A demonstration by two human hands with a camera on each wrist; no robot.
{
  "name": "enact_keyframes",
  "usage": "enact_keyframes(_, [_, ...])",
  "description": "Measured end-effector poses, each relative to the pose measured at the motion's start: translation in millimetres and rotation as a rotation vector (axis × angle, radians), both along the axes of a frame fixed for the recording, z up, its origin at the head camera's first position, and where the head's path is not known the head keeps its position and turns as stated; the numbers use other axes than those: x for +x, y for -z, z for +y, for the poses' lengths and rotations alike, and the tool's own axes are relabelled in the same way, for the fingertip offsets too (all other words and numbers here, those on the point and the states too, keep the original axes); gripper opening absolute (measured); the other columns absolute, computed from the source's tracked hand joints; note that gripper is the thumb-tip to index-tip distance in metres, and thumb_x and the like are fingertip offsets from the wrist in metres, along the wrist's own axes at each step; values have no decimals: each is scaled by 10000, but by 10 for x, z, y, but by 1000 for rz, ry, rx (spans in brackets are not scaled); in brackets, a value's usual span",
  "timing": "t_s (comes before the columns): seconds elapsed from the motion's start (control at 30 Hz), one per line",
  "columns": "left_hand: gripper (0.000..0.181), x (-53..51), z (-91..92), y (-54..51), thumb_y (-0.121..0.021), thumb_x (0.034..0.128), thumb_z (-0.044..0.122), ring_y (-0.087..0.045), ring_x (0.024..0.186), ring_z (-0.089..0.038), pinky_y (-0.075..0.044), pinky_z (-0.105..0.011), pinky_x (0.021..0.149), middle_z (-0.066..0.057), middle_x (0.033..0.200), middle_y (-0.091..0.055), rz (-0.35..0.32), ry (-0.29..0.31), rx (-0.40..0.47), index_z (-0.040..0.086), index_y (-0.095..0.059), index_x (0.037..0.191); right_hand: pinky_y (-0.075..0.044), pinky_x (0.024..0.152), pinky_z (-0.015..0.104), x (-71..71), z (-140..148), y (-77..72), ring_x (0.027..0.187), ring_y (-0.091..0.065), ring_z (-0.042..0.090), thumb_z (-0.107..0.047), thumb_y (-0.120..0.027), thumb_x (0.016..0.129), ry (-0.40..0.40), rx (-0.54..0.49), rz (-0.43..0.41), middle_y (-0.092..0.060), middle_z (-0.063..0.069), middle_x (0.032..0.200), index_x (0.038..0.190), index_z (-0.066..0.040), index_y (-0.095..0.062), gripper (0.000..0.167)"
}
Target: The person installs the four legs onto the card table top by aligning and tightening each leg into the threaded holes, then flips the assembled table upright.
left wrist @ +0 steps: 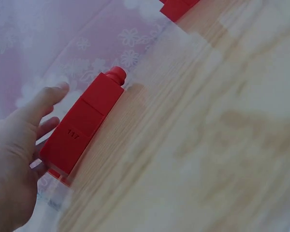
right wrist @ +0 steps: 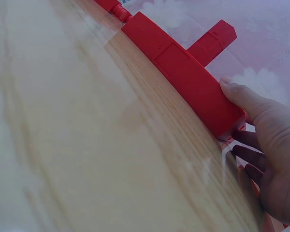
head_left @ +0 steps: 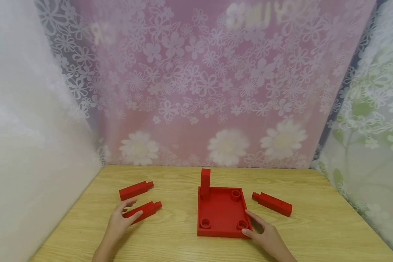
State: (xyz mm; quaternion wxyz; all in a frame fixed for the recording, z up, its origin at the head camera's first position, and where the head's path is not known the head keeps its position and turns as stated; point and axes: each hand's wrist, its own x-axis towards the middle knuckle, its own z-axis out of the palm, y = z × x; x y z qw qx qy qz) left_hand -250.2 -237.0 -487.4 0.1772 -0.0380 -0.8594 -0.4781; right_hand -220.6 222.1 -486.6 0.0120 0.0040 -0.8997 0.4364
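A square red tray-like base (head_left: 218, 210) lies on the table, with round sockets in three corners. From its back left corner rises an upright red leg (head_left: 205, 183). My right hand (head_left: 266, 238) holds the base at its front right corner, thumb on the front edge and fingers along the right side. Over on the left, my left hand (head_left: 118, 220) is spread around the rear part of a lying red leg (left wrist: 82, 125), marked 117; in the left wrist view the thumb stands apart from it. That leg's stepped round end points right.
Another red leg (head_left: 135, 190) lies just behind the left hand's one. To the right of the base lies a further red leg (head_left: 272, 203), its narrow end toward the base. Flowered curtains (head_left: 203, 91) enclose the wooden table (head_left: 173, 240) at the back and sides.
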Motion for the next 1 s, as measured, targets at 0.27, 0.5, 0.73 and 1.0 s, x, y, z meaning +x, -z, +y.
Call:
enact_keyframes(0.27, [523, 0, -60, 72, -785, 726, 303, -504, 1044, -225, -385, -445, 885, -46, 1141, -569, -49, 44, -79, 78, -608, 1163, -338, 913, 580, -19, -1, 7, 1235, -359, 391, -500, -720, 723, 10, -11, -12, -434, 154, 1356, 1335, -212, -508, 708])
enact_keyframes(0.5, [457, -1, -47, 114, -785, 730, 186, -519, 1066, -270, -392, -462, 887, -88, 1136, -587, -14, 55, -131, 71, -624, 1142, -335, 908, 588, 8, -1, -19, 1236, -351, 397, -487, -721, 729, 13, -16, -31, -430, 163, 1357, 1337, -200, -506, 706])
enact_keyframes(0.73, [430, -6, -34, 130, -774, 734, 125, -541, 1033, -273, -420, -451, 850, -99, 1129, -594, -9, 35, -158, 77, -632, 1137, -332, 908, 590, 6, 14, -7, 1235, -353, 397, -491, -720, 728, 13, -15, -31, -435, 162, 1353, 1337, -206, -506, 706])
enact_keyframes(1.0, [416, -8, -22, 134, -778, 725, 117, -549, 1026, -267, -425, -440, 849, -97, 1113, -604, 6, 13, -149, 78, -640, 1116, -319, 920, 589, -6, 22, 8, 1243, -345, 395, -496, -716, 729, 11, -28, -28, -435, 153, 1356, 1338, -217, -504, 702])
